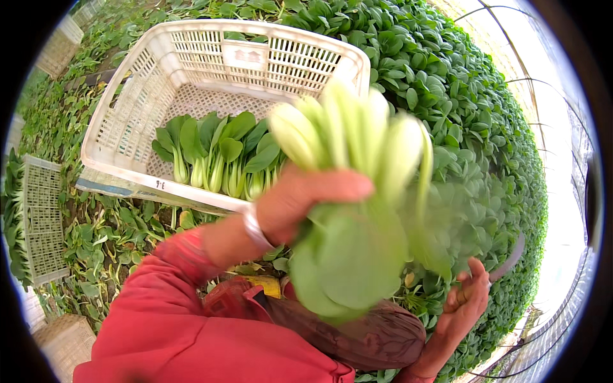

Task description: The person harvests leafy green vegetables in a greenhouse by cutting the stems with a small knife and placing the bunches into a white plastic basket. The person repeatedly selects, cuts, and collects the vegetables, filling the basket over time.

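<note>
The left hand [300, 198] is closed around a bunch of bok choy [348, 191], with the thumb lying across the pale stalks. The bunch is lifted in front of the camera, the white stalk ends point up and the green leaves hang down; it looks blurred. The arm has a red sleeve [166, 306] and a thin band at the wrist.

The right hand [466, 300] is lower, at the right side, with the fingers curled around the handle of a knife [504, 262]. The blade points up and to the right, over the plants.

Behind the bunch stands a white plastic crate [128, 115] on the ground among the leaves. Inside it, a row of cut bok choy heads [217, 156] lies near the front wall, stalks toward the person. The growing bok choy bed [460, 115] fills the right side. Another white crate [41, 217] lies at the left, well apart from the first one
</note>
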